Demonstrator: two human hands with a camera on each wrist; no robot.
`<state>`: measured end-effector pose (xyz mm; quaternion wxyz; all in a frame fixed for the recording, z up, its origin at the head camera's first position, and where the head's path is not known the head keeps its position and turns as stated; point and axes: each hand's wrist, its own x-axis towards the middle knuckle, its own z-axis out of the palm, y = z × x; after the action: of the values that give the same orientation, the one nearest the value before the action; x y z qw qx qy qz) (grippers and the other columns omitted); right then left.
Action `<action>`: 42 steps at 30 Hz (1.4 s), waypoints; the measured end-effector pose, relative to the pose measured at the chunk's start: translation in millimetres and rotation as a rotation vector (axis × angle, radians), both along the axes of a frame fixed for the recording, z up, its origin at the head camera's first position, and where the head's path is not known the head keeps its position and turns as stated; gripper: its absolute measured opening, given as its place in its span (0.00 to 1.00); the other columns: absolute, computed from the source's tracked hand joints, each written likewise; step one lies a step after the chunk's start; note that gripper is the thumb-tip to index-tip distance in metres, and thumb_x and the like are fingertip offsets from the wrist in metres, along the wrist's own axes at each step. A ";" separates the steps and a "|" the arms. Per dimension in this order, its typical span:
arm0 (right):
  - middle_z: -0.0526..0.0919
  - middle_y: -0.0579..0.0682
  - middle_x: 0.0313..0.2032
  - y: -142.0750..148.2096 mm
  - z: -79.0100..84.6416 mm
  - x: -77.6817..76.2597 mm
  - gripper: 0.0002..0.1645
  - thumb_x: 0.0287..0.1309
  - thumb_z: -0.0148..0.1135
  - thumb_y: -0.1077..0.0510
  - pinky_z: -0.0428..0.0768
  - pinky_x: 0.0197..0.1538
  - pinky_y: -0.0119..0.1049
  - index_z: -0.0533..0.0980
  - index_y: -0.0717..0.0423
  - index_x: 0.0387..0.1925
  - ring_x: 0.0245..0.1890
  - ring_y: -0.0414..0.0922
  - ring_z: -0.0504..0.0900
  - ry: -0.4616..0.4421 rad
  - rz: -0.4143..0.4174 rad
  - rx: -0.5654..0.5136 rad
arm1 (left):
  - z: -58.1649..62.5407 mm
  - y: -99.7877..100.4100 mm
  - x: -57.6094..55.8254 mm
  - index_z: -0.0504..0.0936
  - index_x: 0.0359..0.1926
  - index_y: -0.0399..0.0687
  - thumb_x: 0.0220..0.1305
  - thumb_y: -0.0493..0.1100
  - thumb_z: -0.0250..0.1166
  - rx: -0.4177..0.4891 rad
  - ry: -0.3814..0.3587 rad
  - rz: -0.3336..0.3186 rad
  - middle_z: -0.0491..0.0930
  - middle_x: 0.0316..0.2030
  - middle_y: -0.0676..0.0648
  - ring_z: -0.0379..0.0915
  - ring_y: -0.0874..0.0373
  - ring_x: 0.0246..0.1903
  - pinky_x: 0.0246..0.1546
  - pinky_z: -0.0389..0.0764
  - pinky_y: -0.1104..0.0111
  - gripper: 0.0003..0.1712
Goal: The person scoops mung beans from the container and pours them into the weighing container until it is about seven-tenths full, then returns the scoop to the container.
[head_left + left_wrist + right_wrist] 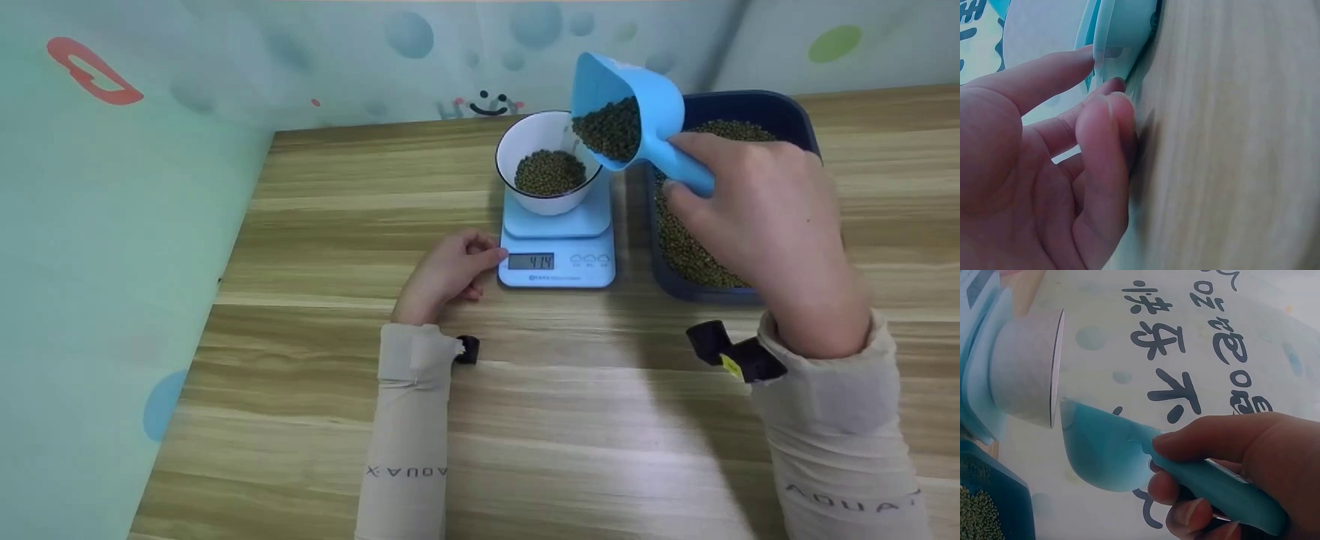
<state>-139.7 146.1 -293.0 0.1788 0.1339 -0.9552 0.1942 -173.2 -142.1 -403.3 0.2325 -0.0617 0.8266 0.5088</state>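
Observation:
My right hand point(772, 210) grips the handle of a light blue scoop point(664, 105), fingers curled round it. Small green-brown beans, like mung beans point(611, 129), fill the scoop, whose mouth tilts over the right rim of a white bowl point(544, 202). A heap of the same beans point(550, 172) lies in the bowl. Under it is a light blue kitchen scale point(555, 279) with digits on its display. My left hand point(450, 270) rests beside the scale, its thumb touching the left edge near the display and its fingers loosely bent. In the right wrist view, the scoop's lip overlaps the bowl's rim.
Right of the scale stands a dark blue bin point(660, 281) holding many more beans point(697, 259). My right forearm reaches across its front. Behind the wooden table point(337, 187) hangs a patterned wall covering point(360, 52); another borders the table on the left.

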 end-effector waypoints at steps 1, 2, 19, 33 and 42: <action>0.75 0.52 0.21 -0.3 0.0 -0.1 0.20 0.54 0.53 0.58 0.56 0.18 0.38 0.78 0.51 0.50 0.15 0.48 0.61 0.001 0.001 -0.002 | 0.0 0.0 0.0 0.75 0.45 0.48 0.62 0.50 0.60 -0.001 -0.002 0.001 0.74 0.35 0.47 0.67 0.62 0.14 0.16 0.73 0.74 0.14; 0.74 0.52 0.20 -0.3 0.0 -0.2 0.20 0.54 0.53 0.58 0.56 0.17 0.38 0.78 0.52 0.50 0.15 0.48 0.61 0.002 0.001 -0.003 | 0.0 0.0 -0.1 0.75 0.45 0.48 0.62 0.50 0.60 -0.002 -0.003 0.000 0.75 0.36 0.47 0.67 0.62 0.14 0.16 0.73 0.74 0.14; 0.74 0.52 0.20 1.4 0.4 -0.4 0.20 0.55 0.53 0.59 0.56 0.18 0.38 0.78 0.52 0.50 0.15 0.48 0.61 0.007 -0.003 -0.001 | 0.0 -0.1 -0.4 0.75 0.43 0.48 0.62 0.51 0.60 -0.030 0.025 -0.024 0.73 0.34 0.47 0.68 0.61 0.15 0.17 0.75 0.73 0.14; 0.75 0.52 0.20 -0.4 0.2 -0.1 0.19 0.55 0.53 0.59 0.57 0.17 0.38 0.78 0.51 0.49 0.15 0.48 0.63 0.019 -0.002 0.004 | -0.5 -0.4 -0.1 0.75 0.44 0.49 0.62 0.51 0.61 -0.029 0.013 -0.016 0.75 0.36 0.47 0.68 0.61 0.15 0.16 0.74 0.73 0.14; 0.72 0.51 0.18 -2.5 -0.3 0.0 0.19 0.54 0.53 0.60 0.56 0.17 0.38 0.79 0.51 0.48 0.14 0.47 0.60 0.033 -0.006 0.007 | 0.2 0.1 -0.6 0.75 0.43 0.48 0.62 0.51 0.60 -0.024 0.009 -0.024 0.72 0.34 0.48 0.68 0.61 0.15 0.17 0.74 0.73 0.14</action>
<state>-139.7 143.6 -293.3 0.1946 0.1348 -0.9533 0.1878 -173.8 -142.0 -403.1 0.2339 -0.0524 0.8345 0.4962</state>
